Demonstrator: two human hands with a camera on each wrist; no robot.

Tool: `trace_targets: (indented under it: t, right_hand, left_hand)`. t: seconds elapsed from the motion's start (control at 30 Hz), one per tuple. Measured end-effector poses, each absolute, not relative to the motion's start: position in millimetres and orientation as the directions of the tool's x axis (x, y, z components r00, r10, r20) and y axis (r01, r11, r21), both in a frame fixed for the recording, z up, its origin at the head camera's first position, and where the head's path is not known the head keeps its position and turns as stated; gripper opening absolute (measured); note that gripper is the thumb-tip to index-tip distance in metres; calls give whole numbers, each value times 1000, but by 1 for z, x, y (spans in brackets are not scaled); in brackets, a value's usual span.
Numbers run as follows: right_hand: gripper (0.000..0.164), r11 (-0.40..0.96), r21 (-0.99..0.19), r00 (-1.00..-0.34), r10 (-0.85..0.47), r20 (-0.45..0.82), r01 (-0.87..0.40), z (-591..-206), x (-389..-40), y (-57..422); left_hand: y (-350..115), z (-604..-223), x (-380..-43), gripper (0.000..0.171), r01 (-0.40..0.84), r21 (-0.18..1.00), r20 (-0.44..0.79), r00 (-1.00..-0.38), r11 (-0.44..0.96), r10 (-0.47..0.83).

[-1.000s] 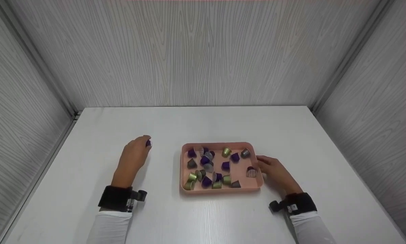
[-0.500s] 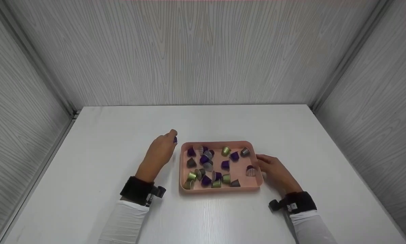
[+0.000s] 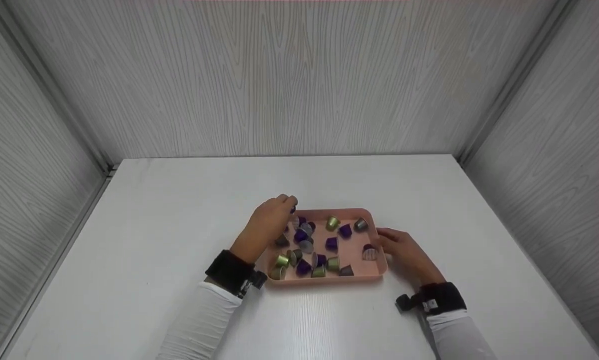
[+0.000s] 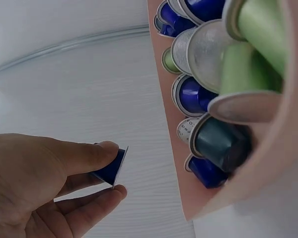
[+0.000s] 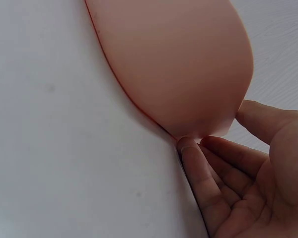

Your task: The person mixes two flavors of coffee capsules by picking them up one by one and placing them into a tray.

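Observation:
My left hand (image 3: 268,220) is over the back left corner of the pink tray (image 3: 324,281), pinching a purple coffee capsule (image 4: 109,171) between thumb and fingertips. In the left wrist view the foil lid of that capsule faces the tray. Several purple, green (image 3: 333,223) and dark grey (image 3: 361,225) capsules lie loose inside, thickest on the left side. On the tray's right end is my right hand (image 3: 410,256). Its thumb (image 5: 263,119) lies at the rim and its fingertips sit low against the outer wall (image 5: 174,64).
The tray stands on a white table (image 3: 359,185), enclosed by grey wood-grain panels (image 3: 289,80) at the back and both sides. Each wrist wears a black strap (image 3: 231,272) with a small camera. One capsule (image 3: 370,252) lies alone near the tray's right wall.
My left hand has moved right with the purple capsule, from the table left of the tray to over its back left corner. The right hand and the tray have stayed put.

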State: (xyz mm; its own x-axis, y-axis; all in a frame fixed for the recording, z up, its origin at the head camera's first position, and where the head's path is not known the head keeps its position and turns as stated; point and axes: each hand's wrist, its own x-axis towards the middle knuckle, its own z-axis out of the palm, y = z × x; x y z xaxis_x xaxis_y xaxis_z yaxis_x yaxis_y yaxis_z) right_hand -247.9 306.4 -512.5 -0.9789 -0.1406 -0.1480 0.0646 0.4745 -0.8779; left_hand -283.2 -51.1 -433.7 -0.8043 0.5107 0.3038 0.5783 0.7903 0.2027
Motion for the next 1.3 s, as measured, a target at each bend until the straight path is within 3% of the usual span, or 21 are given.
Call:
trace_targets:
  t: [0.23,0.43,0.6,1.0,1.3]
  right_hand:
    - [54,482,-873,-978,-139,-155,70,-513,-252,308]
    - [59,491,-869,-980,-134,-146,62,-514,-251,306]
    - [58,484,-872,-981,-124,-151,72,-513,-249,303]
    - [56,490,-867,-978,-124,-170,88,-512,-251,297]
    - [56,485,-873,-977,-154,-146,54,-516,-256,296]
  left_hand:
    - [-25,-427,-290,25,616,102,226,-779,781,584]
    - [-8,-422,-286,37,582,75,76,-813,810,577]
    - [-1,-428,-284,35,651,-38,103,-752,758,651]
    - [19,-446,-288,31,675,69,16,-737,734,676]
    - [10,-443,-288,26,691,70,65,-722,719,688]
